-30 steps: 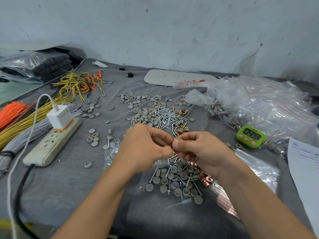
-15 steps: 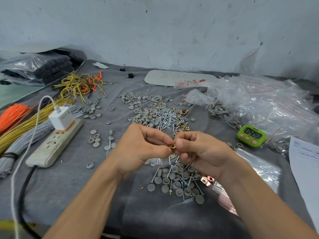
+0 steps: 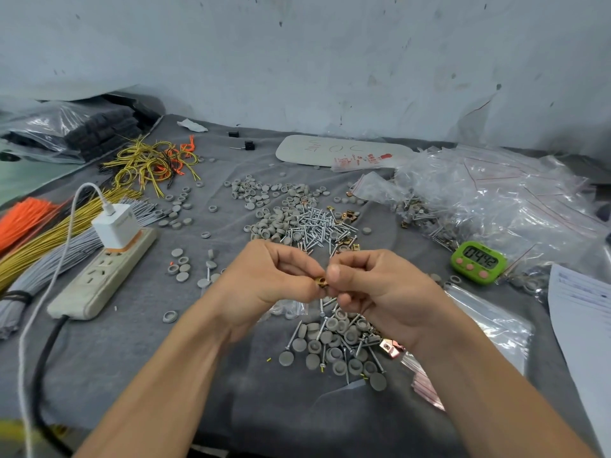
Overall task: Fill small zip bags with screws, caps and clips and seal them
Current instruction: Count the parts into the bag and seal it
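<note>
Above grey cloth (image 3: 132, 358), left hand (image 3: 264, 282) and right hand (image 3: 380, 289) pinch a brass clip (image 3: 321, 281).

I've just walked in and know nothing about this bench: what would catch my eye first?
At the centre, the left hand and right hand pinch a small brass clip between them. Just below them a pile of grey caps and screws lies on the grey cloth, and at the right a bright green timer sits beside a heap of clear zip bags.
</note>
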### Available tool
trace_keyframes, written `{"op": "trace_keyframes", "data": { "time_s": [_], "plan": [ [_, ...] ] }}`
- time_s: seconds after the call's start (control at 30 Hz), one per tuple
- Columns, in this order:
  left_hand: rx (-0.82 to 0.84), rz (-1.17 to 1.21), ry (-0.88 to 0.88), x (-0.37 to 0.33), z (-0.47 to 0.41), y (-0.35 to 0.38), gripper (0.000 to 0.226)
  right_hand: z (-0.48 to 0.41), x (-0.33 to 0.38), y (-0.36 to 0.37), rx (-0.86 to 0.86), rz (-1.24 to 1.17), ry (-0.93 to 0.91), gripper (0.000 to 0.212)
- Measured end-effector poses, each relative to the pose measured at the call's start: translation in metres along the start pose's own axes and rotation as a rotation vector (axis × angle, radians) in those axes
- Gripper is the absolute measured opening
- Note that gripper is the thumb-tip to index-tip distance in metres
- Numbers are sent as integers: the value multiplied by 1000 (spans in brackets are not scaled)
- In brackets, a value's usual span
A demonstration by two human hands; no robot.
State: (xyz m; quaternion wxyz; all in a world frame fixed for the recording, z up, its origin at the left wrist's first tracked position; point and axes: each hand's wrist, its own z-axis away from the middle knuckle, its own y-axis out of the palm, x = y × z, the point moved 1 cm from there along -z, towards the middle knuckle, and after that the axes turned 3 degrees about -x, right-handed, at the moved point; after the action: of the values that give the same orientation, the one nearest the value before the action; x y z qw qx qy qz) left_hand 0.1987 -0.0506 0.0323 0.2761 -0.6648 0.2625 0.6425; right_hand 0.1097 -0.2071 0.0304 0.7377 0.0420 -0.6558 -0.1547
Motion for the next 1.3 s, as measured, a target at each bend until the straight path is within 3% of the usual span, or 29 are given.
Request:
{"op": "trace_keyframes", "data": {
  "time_s": [0.23, 0.43, 0.6, 0.73, 1.07, 1.3],
  "plan": [
    [-31, -45, 69, 8, 0, 1, 20, -3, -2, -3, -127, 125, -74, 20],
    [-65, -275, 90, 10, -5, 9, 13, -8, -6, -10, -173, 86, -27, 31],
    [29, -537, 98, 14, -5, 18, 8, -9, -9, -17, -150, 73, 50, 29],
    [-40, -621, 88, 15, -4, 22, 11, -10, -12, -16, -186, 60, 46, 13],
    [-176, -649, 43, 13, -2, 31, 20, -15, -16, -17, -296, 93, -32, 17],
    [-60, -537, 78, 10, -1, 26, 15, -8, -10, -17, -131, 268, -114, 19]
  ]
}}
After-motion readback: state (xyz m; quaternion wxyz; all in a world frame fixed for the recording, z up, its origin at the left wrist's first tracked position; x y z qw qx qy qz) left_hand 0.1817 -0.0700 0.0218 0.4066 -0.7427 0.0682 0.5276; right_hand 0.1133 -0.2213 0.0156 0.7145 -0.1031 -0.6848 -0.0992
